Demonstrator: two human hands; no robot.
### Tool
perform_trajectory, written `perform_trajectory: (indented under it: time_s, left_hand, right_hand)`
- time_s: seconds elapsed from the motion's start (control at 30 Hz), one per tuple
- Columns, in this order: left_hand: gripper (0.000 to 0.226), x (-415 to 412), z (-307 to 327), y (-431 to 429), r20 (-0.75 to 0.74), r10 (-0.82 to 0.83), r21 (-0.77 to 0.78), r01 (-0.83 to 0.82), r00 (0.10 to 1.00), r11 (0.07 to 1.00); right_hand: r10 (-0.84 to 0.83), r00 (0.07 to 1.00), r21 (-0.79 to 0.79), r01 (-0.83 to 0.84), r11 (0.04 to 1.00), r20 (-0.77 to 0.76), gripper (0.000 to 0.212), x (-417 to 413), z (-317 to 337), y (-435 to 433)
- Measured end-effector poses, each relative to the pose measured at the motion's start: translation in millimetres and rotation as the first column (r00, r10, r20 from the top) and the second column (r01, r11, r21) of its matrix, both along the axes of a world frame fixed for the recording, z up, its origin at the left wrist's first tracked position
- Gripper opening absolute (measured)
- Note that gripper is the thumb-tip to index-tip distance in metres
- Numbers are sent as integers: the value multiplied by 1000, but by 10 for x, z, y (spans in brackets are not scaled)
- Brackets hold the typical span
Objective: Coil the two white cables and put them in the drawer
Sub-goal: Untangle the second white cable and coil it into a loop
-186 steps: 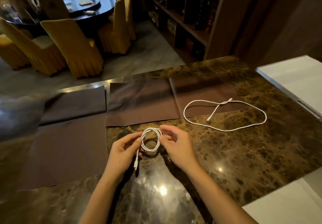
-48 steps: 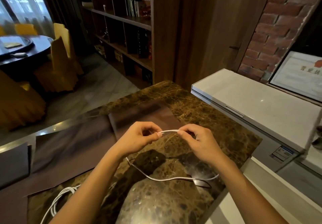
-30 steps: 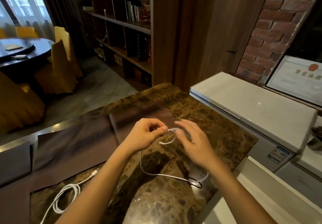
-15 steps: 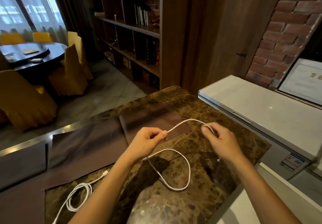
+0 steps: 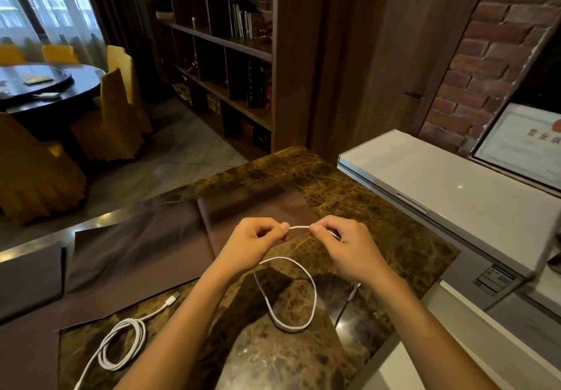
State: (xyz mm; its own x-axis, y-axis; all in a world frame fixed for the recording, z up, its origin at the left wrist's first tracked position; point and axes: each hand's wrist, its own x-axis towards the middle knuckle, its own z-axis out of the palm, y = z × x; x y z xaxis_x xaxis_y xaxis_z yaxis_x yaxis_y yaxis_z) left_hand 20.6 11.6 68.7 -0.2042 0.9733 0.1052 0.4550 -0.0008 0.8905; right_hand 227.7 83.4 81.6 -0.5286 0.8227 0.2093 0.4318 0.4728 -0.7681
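Note:
My left hand (image 5: pixel 253 242) and my right hand (image 5: pixel 343 245) pinch the second white cable (image 5: pixel 314 292) between thumb and fingers, with a short taut stretch between them above the marble counter (image 5: pixel 379 225). One loop of it hangs down from the hands and rests on the counter. Its loose end trails under my right wrist. The first white cable (image 5: pixel 121 342) lies loosely coiled on the counter at the lower left, its plug pointing toward the brown mats. No drawer is visible.
Brown mats (image 5: pixel 145 247) cover the counter's left and far side. A white appliance (image 5: pixel 455 195) stands at the right, with a framed certificate (image 5: pixel 522 143) behind it. A bookshelf (image 5: pixel 221 55), a round table and yellow chairs (image 5: pixel 115 113) lie beyond the counter.
My hands have come back together, so the stretch of cable between them is now short. The hanging loop has shifted right and lies beneath both hands. The first cable stays at the lower left.

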Motion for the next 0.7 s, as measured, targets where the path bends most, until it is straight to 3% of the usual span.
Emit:
perform_trajectory:
  time_s: [0.13, 0.23, 0.37, 0.43, 0.53, 0.6, 0.7]
  left_hand:
    - [18, 131, 18, 3, -341, 20, 131, 26, 940, 991]
    - [17, 198, 99, 54, -389, 31, 189, 47, 921, 981]
    - [18, -144, 69, 153, -415, 311, 211, -242, 855, 947]
    - [24, -242, 21, 166, -483, 338, 203, -272, 808, 940]
    - [40, 28, 23, 174, -535, 130, 262, 18, 835, 965]
    - [37, 296, 56, 172, -566, -15, 263, 197, 824, 945]
    - [28, 304, 72, 223, -589, -7, 297, 224, 808, 928]
  right_hand:
    - [36, 999, -16, -36, 999, 31, 23, -87, -26, -19]
    - [31, 999, -51, -32, 998, -13, 26, -117, -10, -4]
    - [-24, 999, -137, 19, 990, -36, 34, 69, 28, 64]
    - [-51, 998, -157, 47, 986, -21, 37, 141, 20, 89]
    - [-52, 998, -182, 45, 982, -35, 37, 112, 7, 89]
    - [-4, 998, -191, -7, 982, -59, 38, 59, -8, 64]
    - [6, 997, -207, -22, 978, -77, 37, 73, 6, 39]
